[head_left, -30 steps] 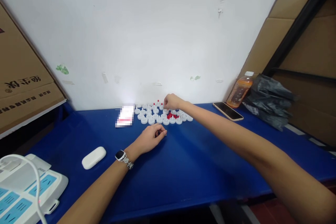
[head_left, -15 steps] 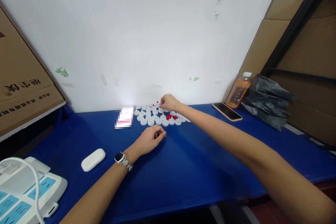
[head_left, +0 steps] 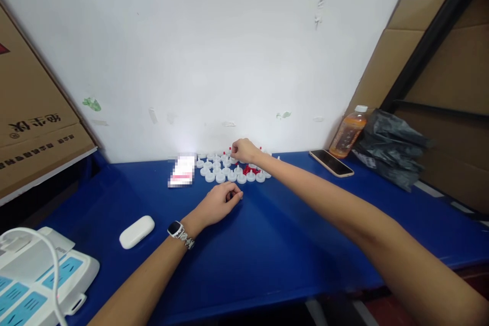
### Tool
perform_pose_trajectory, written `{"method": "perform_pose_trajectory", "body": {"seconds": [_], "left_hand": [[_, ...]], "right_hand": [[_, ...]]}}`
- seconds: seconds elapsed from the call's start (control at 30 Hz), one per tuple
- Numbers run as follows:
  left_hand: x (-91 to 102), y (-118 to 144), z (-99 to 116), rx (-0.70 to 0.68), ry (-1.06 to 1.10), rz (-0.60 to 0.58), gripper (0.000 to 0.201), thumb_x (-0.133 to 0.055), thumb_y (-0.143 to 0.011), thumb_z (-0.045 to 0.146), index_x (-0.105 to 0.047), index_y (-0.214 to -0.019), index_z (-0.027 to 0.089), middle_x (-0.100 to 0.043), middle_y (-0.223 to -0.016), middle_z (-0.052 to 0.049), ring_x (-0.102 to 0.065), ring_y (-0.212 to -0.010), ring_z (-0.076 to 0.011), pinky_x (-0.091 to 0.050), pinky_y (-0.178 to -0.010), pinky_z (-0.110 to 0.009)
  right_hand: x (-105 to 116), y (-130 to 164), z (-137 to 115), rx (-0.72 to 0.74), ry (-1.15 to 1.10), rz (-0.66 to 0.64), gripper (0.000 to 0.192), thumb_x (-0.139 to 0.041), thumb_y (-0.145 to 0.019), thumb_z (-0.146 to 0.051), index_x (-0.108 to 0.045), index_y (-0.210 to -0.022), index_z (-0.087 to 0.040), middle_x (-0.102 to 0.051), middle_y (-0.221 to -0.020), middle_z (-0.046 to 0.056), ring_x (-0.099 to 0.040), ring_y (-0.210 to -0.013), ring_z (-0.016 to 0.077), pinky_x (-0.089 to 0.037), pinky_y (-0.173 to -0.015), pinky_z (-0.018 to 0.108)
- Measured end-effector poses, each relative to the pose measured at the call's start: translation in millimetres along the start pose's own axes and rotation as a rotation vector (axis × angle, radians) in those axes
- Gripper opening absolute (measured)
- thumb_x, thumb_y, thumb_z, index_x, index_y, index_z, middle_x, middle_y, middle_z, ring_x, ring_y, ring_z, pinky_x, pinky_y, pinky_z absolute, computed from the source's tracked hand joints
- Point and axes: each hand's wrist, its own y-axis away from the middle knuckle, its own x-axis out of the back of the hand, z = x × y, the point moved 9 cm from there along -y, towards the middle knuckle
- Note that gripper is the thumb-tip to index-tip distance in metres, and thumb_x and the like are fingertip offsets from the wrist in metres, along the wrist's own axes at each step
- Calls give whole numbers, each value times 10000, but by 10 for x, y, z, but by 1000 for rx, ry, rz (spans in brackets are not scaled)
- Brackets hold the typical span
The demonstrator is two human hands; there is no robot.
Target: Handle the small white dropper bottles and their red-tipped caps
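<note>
Several white nozzle caps point(head_left: 220, 177), round with a thin spout, stand grouped on the blue table point(head_left: 267, 244) by the wall. Some spouts carry small red tips point(head_left: 224, 154). A loose pile of red tips point(head_left: 249, 169) lies among the caps. My right hand point(head_left: 244, 151) reaches over the back of the group, its fingers pinched at a white cap; what lies between the fingertips is hidden. My left hand point(head_left: 223, 200) rests on the table in front of the caps, with its fingers curled in towards the thumb. Anything inside it is hidden.
A blurred bright phone-like panel point(head_left: 182, 171) stands left of the caps. Nearer lie a white case point(head_left: 136, 232) and a power strip point(head_left: 82, 270) with a cable. To the right are a phone point(head_left: 331, 163), an orange drink bottle point(head_left: 347, 132) and a black plastic bag point(head_left: 389, 145). Cardboard boxes point(head_left: 42, 112) flank the table.
My right hand has shifted very slightly over the back caps, its fingers still pinched. The left hand stays in place. The whole view has moved a little.
</note>
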Motion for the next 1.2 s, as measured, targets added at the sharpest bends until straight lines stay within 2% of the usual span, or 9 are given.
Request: {"method": "perform_pose_trajectory", "body": {"seconds": [0.23, 0.53, 0.67, 0.83, 1.2], "left_hand": [[8, 9, -6, -7, -3, 11, 287, -465, -945, 419, -652, -894, 206, -645, -818, -8, -531, -692, -139, -403, -632, -271], [1, 9, -17, 2, 0, 9, 301, -463, -944, 440, -645, -889, 206, -640, -801, -9, -534, -691, -143, -402, -629, -271], [4, 10, 0, 0, -3, 8, 300, -459, -947, 433, -645, -895, 204, -638, -796, -7, -532, -686, -141, -405, -635, -270], [17, 17, 17, -7, -6, 10, 283, -463, -943, 411, -650, -896, 203, -640, -812, -12, -533, -693, -142, -406, -637, -271], [24, 26, 30, 2, 1, 11, 308, -458, -938, 435, -654, -895, 201, -641, -810, -20, -536, -696, -150, -408, -631, -281]], "right_hand": [[15, 95, -27, 74, 28, -29, 104, -631, -744, -135, -732, -769, -147, -735, -766, 52, -630, -699, 141, -400, -632, 212], [213, 101, -56, 82, -21, -9, 73, -642, -741, -146, -714, -740, -133, -723, -737, 47, -617, -679, 132, -393, -600, 202], [131, 49, -96, 96, -79, 5, 69, -646, -737, -139, -714, -745, -135, -724, -737, 39, -612, -665, 124, -397, -605, 197], [12, 122, -81, 95, -85, 7, 58, -653, -758, -135, -706, -736, -128, -720, -728, 35, -603, -655, 110, -391, -607, 191], [24, 90, 27, 90, 20, -111, 84, -672, -719, -153, -748, -742, -126, -733, -718, 40, -621, -673, 132, -389, -601, 206]]}}
